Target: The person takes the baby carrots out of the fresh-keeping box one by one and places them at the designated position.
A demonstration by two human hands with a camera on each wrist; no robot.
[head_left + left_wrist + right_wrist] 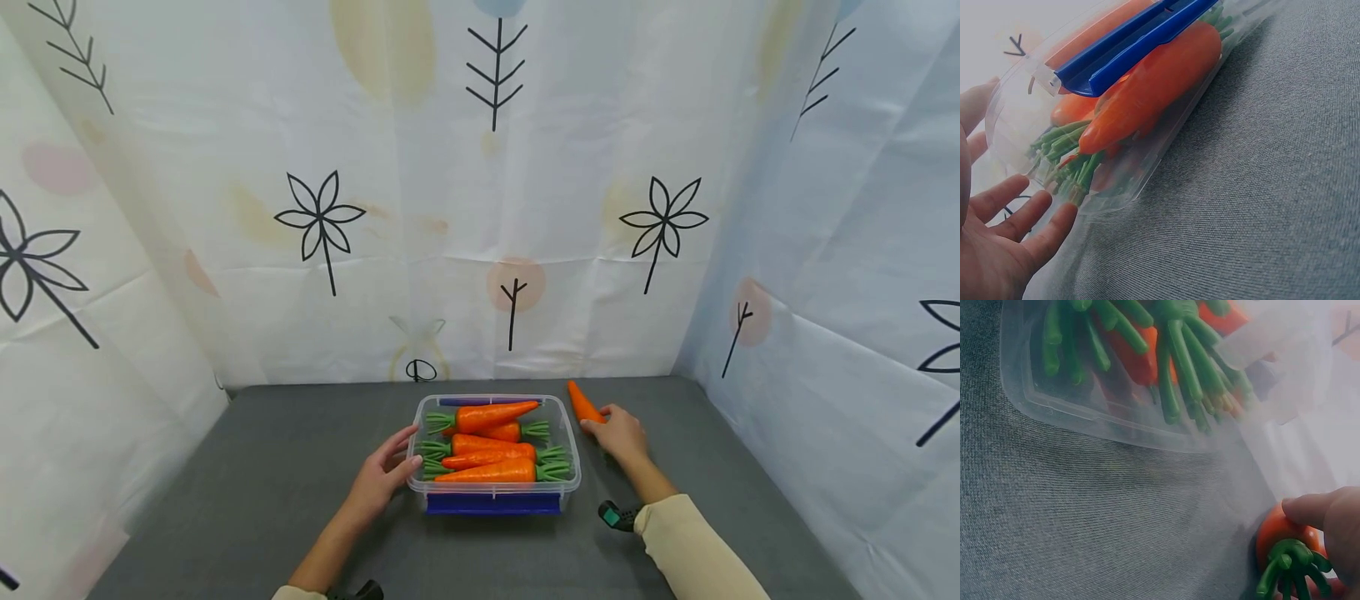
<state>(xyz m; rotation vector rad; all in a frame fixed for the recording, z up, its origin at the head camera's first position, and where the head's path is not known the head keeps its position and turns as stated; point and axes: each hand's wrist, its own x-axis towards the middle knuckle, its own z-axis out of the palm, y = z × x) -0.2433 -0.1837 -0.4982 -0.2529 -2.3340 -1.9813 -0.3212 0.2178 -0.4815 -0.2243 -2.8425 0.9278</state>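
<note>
A clear plastic box [570,475] with blue clips stands on the grey table and holds several orange carrots [495,471] with green tops. My left hand [378,475] touches the box's left side with its fingers spread; the left wrist view shows the fingertips [1063,219] against the clear wall. To the right of the box, my right hand [618,433] grips a single carrot [581,402] near its thick end, the tip pointing away. In the right wrist view, the thumb lies on top of this carrot [1272,531], by its green stalks; the other fingers are mostly hidden.
Grey cloth covers the table [285,467]. A white patterned curtain [420,183] hangs behind it and along both sides. A blue clip [493,503] runs along the box's near side, and another lies on its far side. No lid shows over the box.
</note>
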